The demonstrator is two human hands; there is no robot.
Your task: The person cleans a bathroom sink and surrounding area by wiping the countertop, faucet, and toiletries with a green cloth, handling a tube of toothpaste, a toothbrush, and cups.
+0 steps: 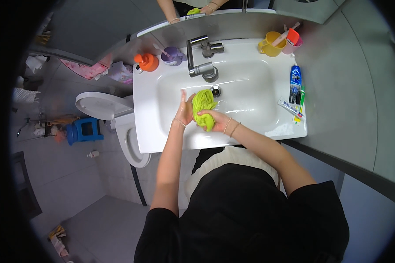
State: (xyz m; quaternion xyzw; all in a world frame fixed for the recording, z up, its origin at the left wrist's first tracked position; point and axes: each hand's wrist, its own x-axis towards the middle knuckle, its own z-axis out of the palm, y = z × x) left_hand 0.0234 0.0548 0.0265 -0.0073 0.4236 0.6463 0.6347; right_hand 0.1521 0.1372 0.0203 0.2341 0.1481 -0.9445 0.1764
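Note:
A bunched, wet-looking yellow-green cloth (pixel 202 104) is held over the left half of the white sink basin, just below the faucet. My right hand (pixel 215 119) grips its lower part, with the fingers wrapped round the folds. Against the cloth's left side rests my left hand (pixel 186 110), its thumb sticking up and its other fingers partly hidden by the cloth. Both wrists wear thin bracelets. Beside the cloth, the metal drain (pixel 215 91) shows, with water on the basin floor around it.
The grey faucet (pixel 200 69) reaches over the white sink (pixel 289 127). An orange bottle (pixel 147 62) and purple cup (pixel 173 56) stand back left; a yellow mug (pixel 273 44) and pink cup (pixel 294 45) back right. Toothpaste tubes (pixel 296 83) lie on the right rim. A toilet (pixel 131 136) is left.

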